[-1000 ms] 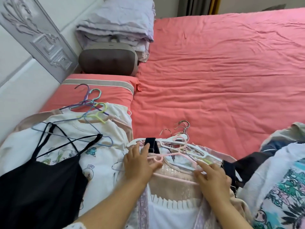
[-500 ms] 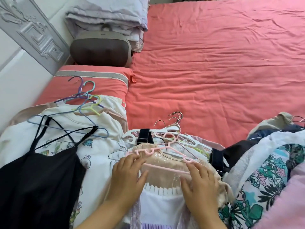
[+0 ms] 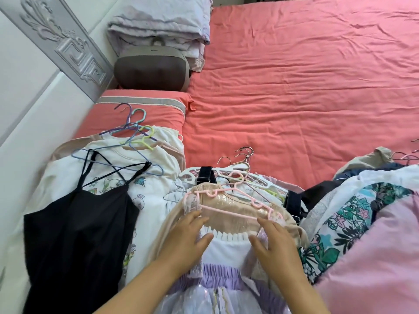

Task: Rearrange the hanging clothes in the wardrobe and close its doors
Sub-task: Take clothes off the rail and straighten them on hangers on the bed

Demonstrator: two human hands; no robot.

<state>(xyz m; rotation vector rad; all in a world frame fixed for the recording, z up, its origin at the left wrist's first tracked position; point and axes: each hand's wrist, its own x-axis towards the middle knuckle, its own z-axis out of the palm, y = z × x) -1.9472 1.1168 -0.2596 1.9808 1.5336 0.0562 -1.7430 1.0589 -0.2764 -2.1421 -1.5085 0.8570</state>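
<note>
A heap of clothes on hangers lies on the pink bed. On top of the middle pile is a beige sequinned top [image 3: 235, 217] on a pink hanger [image 3: 233, 201], above a white and lilac dress [image 3: 226, 264]. My left hand [image 3: 188, 240] rests flat on the garment below the hanger's left end. My right hand [image 3: 275, 242] lies flat below the hanger's right end, fingertips near the bar. Neither hand grips anything. A black strappy dress [image 3: 79, 227] lies at the left over white printed shirts [image 3: 108, 177] with blue, purple and yellow hangers [image 3: 136, 132].
Another pile with a leaf-print garment [image 3: 353, 218] and pink cloth [image 3: 385, 257] lies at the right. Metal hanger hooks [image 3: 244, 155] stick out behind the middle pile. A grey cushion [image 3: 152, 69], folded bedding [image 3: 158, 21] and the white headboard [image 3: 34, 98] sit at the left. The bed sheet [image 3: 306, 87] stretches beyond.
Both hands have slid down from the hangers onto the garment below the pink hanger's bar. The pink hanger now lies on top of the beige top. The view has tilted downward.
</note>
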